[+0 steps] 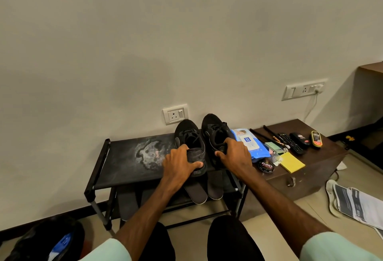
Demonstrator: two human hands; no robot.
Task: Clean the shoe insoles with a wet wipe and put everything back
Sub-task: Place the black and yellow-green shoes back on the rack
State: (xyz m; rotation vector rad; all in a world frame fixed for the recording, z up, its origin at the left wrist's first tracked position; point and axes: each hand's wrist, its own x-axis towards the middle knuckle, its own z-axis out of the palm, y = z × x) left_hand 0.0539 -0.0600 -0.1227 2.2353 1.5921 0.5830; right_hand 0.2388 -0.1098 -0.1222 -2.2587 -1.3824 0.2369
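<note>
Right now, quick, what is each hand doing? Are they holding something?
Left hand: closed, gripping the heel of the left black shoe.
Right hand: closed, gripping the heel of the right black shoe.

Shoes (pixel 189 136): matt black woven cloth. Rack top (pixel 128 157), at 9 o'clock of the shoes: matt black fabric, rough whitish staining. Wipe pack (pixel 251 142), at 3 o'clock: glossy blue plastic film. Chest (pixel 323 157): smooth dark wood. Polish tin (pixel 266 165): glossy black lid

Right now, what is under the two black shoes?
Two dark insoles poke out from under the black shoes, past the front edge of the shoe rack. Their front parts are covered by the shoes.
</note>
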